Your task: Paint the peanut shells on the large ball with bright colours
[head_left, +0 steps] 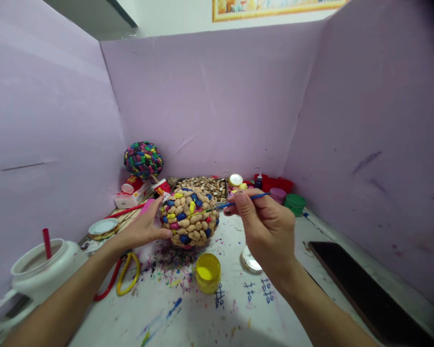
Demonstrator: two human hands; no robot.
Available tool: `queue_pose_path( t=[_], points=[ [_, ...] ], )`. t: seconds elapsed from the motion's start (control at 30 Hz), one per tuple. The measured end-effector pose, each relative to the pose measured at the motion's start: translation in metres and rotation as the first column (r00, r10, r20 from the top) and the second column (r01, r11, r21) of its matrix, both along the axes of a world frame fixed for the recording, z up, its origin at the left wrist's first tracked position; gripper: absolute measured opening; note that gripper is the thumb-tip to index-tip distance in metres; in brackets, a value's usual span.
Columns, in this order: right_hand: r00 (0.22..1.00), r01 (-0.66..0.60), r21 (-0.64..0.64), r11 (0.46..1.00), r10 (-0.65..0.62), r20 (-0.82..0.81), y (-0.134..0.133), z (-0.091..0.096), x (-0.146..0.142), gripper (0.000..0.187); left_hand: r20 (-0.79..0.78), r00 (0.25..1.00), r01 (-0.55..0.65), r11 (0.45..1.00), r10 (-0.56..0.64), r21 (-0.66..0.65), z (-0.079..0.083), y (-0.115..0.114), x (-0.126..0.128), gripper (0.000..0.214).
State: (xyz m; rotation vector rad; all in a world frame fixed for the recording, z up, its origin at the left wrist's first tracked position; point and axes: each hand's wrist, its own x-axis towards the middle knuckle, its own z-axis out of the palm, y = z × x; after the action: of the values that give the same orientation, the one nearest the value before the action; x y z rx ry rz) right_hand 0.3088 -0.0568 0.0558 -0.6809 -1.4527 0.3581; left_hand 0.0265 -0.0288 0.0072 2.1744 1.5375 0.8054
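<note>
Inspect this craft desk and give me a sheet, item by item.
Surface: white table, paint-spattered, with pen tally marks.
Job's things: peanut-shell ball, partly painted blue, yellow and pink; blue paintbrush; open yellow paint jar.
Clutter: fully painted ball, white jug with a red straw, tray of shells, green paint pot, loose lid.
Grippers: left hand holds the ball's side; right hand pinches the paintbrush, tip at the ball.
Cables: nothing seen.
Surroundings: purple partition on three sides.
</note>
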Motion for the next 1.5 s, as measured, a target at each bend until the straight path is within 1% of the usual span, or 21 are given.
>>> queue_pose_path(
  t=[0.17, 0.3, 0.4, 0.5, 0.57, 0.6, 0.7, 0.8, 1.0, 1.1, 1.2, 1.27, 1.33, 1.43, 1.5],
  points=[
    [0.998, -0.015, -0.01, 1.0, 0.015, -0.058, 0.0, 0.003, 0.005, 0.018, 0.019, 1.0, -0.008, 1.0, 0.009, -0.025, 0.0, 0.001, -0.002, 0.113],
    [0.997, -0.001, 0.006, 1.0, 0.002, -0.082, 0.002, 0.002, 0.005, 0.016, 0.042, 0.999, 0.013, 1.0, -0.012, -0.022, 0.002, 0.001, -0.004, 0.113],
    [0.999, 0.047, -0.028, 0.999, -0.046, 0.009, 0.007, -0.002, 0.002, 0.018, 0.031, 0.999, 0.026, 0.999, -0.025, -0.023, 0.003, 0.001, -0.007, 0.113],
    [0.979, 0.103, -0.106, 0.989, -0.081, 0.188, 0.018, -0.013, -0.004, 0.02, 0.006, 1.0, 0.026, 0.999, -0.026, -0.026, 0.001, 0.002, -0.013, 0.114],
    [0.956, 0.116, -0.218, 0.969, -0.05, 0.289, 0.024, -0.023, -0.009, 0.024, 0.008, 0.999, 0.036, 0.999, -0.036, -0.03, -0.001, 0.003, -0.019, 0.115],
    [0.945, 0.109, -0.283, 0.953, -0.011, 0.326, 0.026, -0.027, -0.012, 0.025, 0.017, 0.998, 0.058, 0.998, -0.057, -0.037, -0.003, 0.005, -0.022, 0.115],
    [0.922, 0.065, -0.413, 0.909, 0.104, 0.373, 0.027, -0.036, -0.018, 0.03, 0.06, 0.989, 0.137, 0.989, -0.134, -0.054, -0.007, 0.008, -0.032, 0.113],
    [0.916, 0.022, -0.454, 0.891, 0.164, 0.367, 0.023, -0.035, -0.02, 0.03, 0.078, 0.986, 0.154, 0.985, -0.148, -0.077, -0.008, 0.01, -0.038, 0.114],
    [0.92, 0.038, -0.465, 0.884, 0.151, 0.362, 0.017, -0.025, -0.018, 0.026, 0.12, 0.984, 0.15, 0.977, -0.133, -0.151, -0.008, 0.009, -0.041, 0.117],
    [0.92, 0.035, -0.447, 0.894, 0.146, 0.363, 0.018, -0.024, -0.016, 0.026, 0.123, 0.985, 0.138, 0.976, -0.118, -0.166, -0.008, 0.009, -0.041, 0.117],
    [0.944, 0.008, -0.378, 0.926, 0.118, 0.308, 0.018, -0.021, -0.013, 0.021, 0.133, 0.985, 0.135, 0.975, -0.112, -0.176, -0.008, 0.009, -0.041, 0.115],
    [0.97, -0.018, -0.278, 0.96, 0.084, 0.227, 0.015, -0.016, -0.009, 0.018, 0.129, 0.985, 0.138, 0.976, -0.117, -0.17, -0.008, 0.01, -0.041, 0.113],
    [0.989, -0.047, -0.152, 0.987, 0.067, 0.131, 0.009, -0.01, -0.005, 0.017, 0.118, 0.984, 0.148, 0.977, -0.131, -0.156, -0.008, 0.01, -0.04, 0.111],
    [0.995, -0.096, 0.002, 0.995, 0.096, 0.025, -0.004, -0.002, -0.002, 0.016, 0.138, 0.977, 0.181, 0.972, -0.161, -0.152, -0.009, 0.01, -0.04, 0.108],
    [0.994, -0.109, 0.091, 0.99, 0.106, 0.036, -0.011, 0.002, -0.002, 0.014, 0.162, 0.971, 0.199, 0.967, -0.173, -0.158, -0.01, 0.011, -0.04, 0.107]
  ],
)
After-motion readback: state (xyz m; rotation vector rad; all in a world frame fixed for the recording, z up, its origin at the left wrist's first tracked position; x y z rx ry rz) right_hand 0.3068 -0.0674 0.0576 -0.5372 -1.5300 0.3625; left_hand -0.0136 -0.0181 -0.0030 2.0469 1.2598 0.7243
